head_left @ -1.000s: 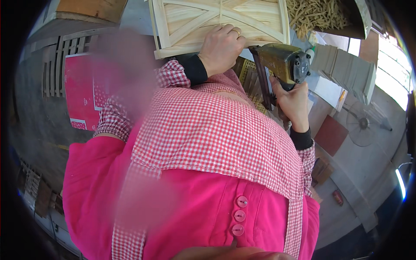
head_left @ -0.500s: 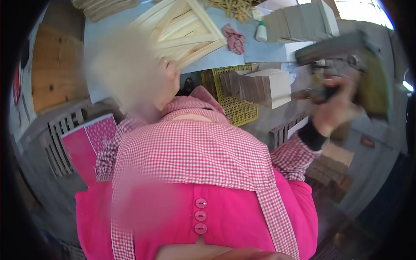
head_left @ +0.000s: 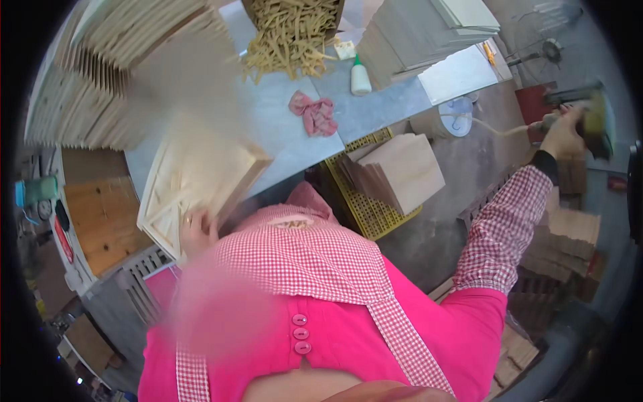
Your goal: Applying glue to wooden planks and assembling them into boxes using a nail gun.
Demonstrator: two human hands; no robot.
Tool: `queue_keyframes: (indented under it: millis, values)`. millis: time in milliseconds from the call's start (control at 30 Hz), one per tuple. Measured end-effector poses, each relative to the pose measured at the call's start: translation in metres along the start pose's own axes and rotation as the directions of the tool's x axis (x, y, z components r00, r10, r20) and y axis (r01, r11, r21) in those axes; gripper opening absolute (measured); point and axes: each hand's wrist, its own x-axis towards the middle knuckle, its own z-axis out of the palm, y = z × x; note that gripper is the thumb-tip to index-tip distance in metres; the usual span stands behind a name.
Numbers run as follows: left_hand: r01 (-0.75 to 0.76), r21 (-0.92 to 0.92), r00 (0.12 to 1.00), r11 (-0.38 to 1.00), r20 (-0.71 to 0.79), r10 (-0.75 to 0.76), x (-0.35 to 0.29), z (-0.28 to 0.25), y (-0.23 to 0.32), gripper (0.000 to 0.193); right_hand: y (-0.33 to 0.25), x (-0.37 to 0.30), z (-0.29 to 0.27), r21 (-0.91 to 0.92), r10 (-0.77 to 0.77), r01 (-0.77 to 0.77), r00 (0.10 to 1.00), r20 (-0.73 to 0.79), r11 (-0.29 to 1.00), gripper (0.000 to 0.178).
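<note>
At the left of the bench, my left hand [head_left: 197, 231] grips the near edge of a pale wooden panel [head_left: 242, 179] framed with thin strips and crossed by slanting ones. The panel is tilted up against my front, and a blurred patch in the view hides its upper part. Out at far right, away from the bench, my right hand [head_left: 562, 139] is closed round the handle of a pneumatic nail gun [head_left: 596, 127]. A pale hose [head_left: 499, 136] runs to the gun.
Stacked wooden boards [head_left: 80, 107] stand at back left. A heap of short wooden strips [head_left: 295, 37], a glue bottle [head_left: 360, 77] and a pink cloth [head_left: 315, 114] lie on the bench [head_left: 268, 107]. Below its edge, a yellow crate [head_left: 385, 221] bears thin panels [head_left: 405, 174].
My right hand has swung the nail gun outward to the far right, away from the bench. My left hand has drawn the wooden panel left and nearer, tilting it up.
</note>
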Motion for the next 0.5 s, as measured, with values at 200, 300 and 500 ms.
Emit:
queue_keyframes:
  millis: [200,300,500]
  values:
    - [-0.037,0.144,0.993,0.989,0.112,0.021,0.018,-0.007,0.009,0.030,0.139,-0.004,0.148,-0.511,0.060,0.141,0.932,0.357,0.848,0.068]
    - [0.171,0.066,0.970,0.983,0.161,-0.180,0.024,-0.007,0.026,0.023,0.278,-0.008,0.199,-0.343,0.107,0.223,0.680,0.726,0.913,0.061]
    - [0.033,0.226,0.965,0.974,0.245,-0.090,0.041,-0.007,0.042,0.033,0.341,-0.093,0.274,-0.498,0.208,0.460,0.547,0.811,0.735,0.064]
